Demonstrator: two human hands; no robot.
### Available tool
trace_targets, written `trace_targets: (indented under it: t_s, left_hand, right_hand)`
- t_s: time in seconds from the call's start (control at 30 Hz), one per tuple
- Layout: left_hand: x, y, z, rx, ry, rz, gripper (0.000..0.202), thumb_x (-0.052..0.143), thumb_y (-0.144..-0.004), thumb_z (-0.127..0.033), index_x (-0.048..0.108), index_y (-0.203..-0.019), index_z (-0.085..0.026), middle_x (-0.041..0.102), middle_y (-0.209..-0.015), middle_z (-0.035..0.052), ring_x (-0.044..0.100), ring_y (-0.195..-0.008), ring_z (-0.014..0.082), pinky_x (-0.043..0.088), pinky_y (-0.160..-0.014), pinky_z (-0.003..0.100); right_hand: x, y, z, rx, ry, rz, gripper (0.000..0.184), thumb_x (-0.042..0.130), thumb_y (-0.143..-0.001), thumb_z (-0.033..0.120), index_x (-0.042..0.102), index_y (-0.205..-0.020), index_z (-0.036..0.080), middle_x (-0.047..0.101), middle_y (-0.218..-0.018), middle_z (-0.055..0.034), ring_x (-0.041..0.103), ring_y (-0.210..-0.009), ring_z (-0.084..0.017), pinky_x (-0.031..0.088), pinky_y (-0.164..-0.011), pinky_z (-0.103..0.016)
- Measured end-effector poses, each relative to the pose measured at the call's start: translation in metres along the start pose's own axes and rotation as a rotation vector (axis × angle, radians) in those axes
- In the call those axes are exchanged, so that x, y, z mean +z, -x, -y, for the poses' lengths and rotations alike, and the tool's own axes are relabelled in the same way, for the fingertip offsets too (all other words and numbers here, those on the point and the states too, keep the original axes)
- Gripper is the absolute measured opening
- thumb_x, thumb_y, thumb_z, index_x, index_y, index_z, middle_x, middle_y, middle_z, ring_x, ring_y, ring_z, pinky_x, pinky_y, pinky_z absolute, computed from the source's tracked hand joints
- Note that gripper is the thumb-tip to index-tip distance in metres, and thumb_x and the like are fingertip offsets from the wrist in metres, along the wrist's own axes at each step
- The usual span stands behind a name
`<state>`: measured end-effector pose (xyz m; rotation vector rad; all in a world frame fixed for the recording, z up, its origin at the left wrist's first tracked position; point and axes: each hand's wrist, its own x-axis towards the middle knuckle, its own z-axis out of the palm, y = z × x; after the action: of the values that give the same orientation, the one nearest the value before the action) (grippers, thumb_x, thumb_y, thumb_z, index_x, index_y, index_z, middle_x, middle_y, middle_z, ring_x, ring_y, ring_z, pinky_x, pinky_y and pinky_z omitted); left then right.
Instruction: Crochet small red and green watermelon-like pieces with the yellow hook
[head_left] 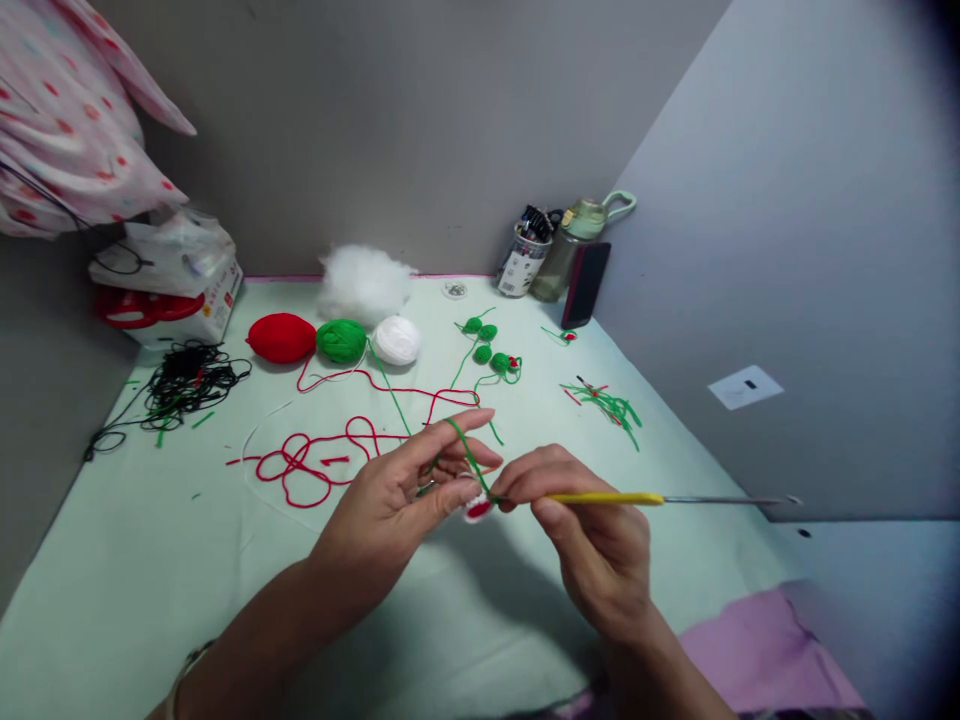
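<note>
Between thumb and fingers, my left hand (409,480) pinches a small red and white crochet piece (478,508). A strand of green yarn (470,452) runs over its raised index finger down to the piece. My right hand (592,530) is closed round a crochet hook (607,498) with a yellow handle, its metal shaft sticking out to the right. The hook's working tip meets the edge of the piece, where my fingers partly hide it. Behind the hands lie a red yarn ball (282,338), a green yarn ball (341,341) and a white yarn ball (397,341).
Loose red yarn (300,465) loops across the table (187,580). White stuffing (364,285), small green crochet balls (484,354) and green yarn scraps (611,403) lie around. Tangled black cord (187,385) is at left. A pen cup (523,262), bottle (570,245) and phone (586,285) stand at back right.
</note>
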<state>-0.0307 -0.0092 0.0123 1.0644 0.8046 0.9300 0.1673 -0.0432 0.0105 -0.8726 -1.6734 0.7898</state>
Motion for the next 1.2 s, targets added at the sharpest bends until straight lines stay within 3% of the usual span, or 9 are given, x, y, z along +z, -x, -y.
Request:
trace_targets:
  t_s: [0.17,0.53,0.77,0.97,1.1,1.2]
  left_hand:
    - [0.0,-0.001,-0.003,-0.045,0.077,0.046,0.033,0.083,-0.088,-0.022,0.083,-0.117,-0.036,0.08,-0.098,-0.0017,0.072,-0.079,0.0118,0.058,-0.079,0.023]
    - [0.001,-0.005,-0.004,-0.01,-0.049,-0.111,0.037,0.09,-0.076,-0.02,0.084,-0.112,-0.026,0.076,-0.07,-0.003,0.07,-0.066,0.0138,0.057,-0.071,0.025]
    - [0.009,0.003,-0.002,0.17,-0.252,-0.22,0.026,0.082,-0.085,-0.02,0.084,-0.11,-0.029,0.079,-0.08,-0.0023,0.072,-0.075,0.0156,0.059,-0.075,0.027]
    - [0.018,0.004,0.0,0.311,-0.381,-0.281,0.021,0.081,-0.086,-0.018,0.085,-0.103,-0.028,0.082,-0.087,0.0002,0.075,-0.079,0.0194,0.059,-0.084,0.034]
    - [0.021,0.004,0.002,0.316,-0.391,-0.298,0.022,0.083,-0.083,-0.018,0.084,-0.103,-0.027,0.082,-0.09,0.0007,0.074,-0.079,0.0197,0.059,-0.084,0.034]
    - [0.022,0.004,0.005,0.187,-0.234,-0.311,0.026,0.083,-0.083,-0.018,0.081,-0.108,-0.025,0.079,-0.086,-0.0001,0.072,-0.079,0.0174,0.058,-0.083,0.031]
  right_hand:
    - [-0.002,0.002,-0.003,0.015,-0.041,0.01,0.023,0.052,-0.108,0.019,0.074,-0.11,0.025,0.075,-0.095,-0.0043,0.07,-0.095,-0.019,0.058,-0.085,-0.035]
    - [0.001,0.0,-0.002,0.022,-0.001,-0.023,0.021,0.054,-0.107,0.021,0.074,-0.106,0.024,0.076,-0.09,-0.0052,0.07,-0.087,-0.021,0.059,-0.077,-0.037]
    - [0.006,0.003,-0.003,-0.097,0.173,-0.123,0.029,0.054,-0.103,0.007,0.071,-0.117,0.026,0.075,-0.095,-0.0053,0.069,-0.091,-0.021,0.057,-0.079,-0.038]
    - [0.015,0.007,-0.002,-0.129,0.27,-0.199,0.031,0.056,-0.1,0.005,0.072,-0.116,0.026,0.075,-0.093,-0.006,0.071,-0.091,-0.023,0.059,-0.077,-0.038]
    - [0.019,0.007,0.001,-0.145,0.32,-0.21,0.031,0.054,-0.101,0.007,0.072,-0.117,0.026,0.077,-0.095,-0.0071,0.073,-0.09,-0.023,0.062,-0.076,-0.038]
    - [0.019,0.009,-0.001,-0.228,0.456,-0.219,0.031,0.056,-0.101,0.007,0.074,-0.118,0.025,0.076,-0.099,-0.007,0.074,-0.088,-0.02,0.064,-0.075,-0.033]
